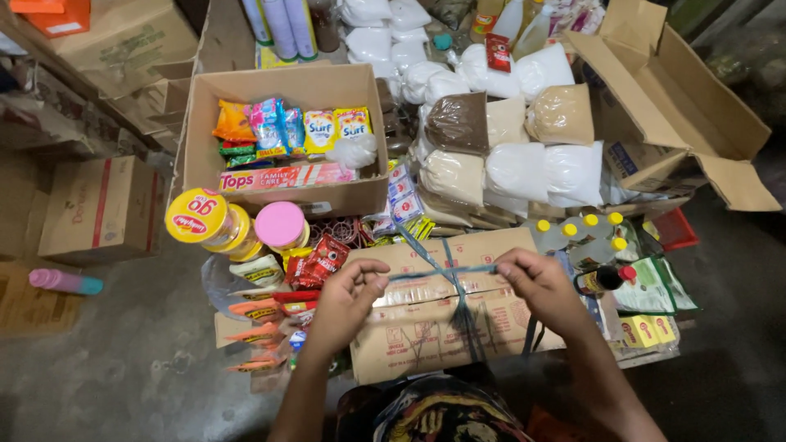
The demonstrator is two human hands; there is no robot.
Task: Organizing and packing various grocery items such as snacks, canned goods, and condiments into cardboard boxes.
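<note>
A closed brown cardboard box (426, 323) lies in front of me, bound crosswise with blue-green plastic string (446, 268). My left hand (348, 296) pinches one end of the string at the box's left side. My right hand (540, 285) grips the other end, and the string runs taut between the two hands above the box top. Both hands are closed on the string.
An open carton (282, 196) of colourful sachets and packets stands behind the box. Yellow-lidded and pink-lidded jars (237, 223) sit left of it. Clear bags of white and brown grains (499, 139) pile up at the back, oil bottles (585, 233) at right, an empty open carton (671, 106) far right.
</note>
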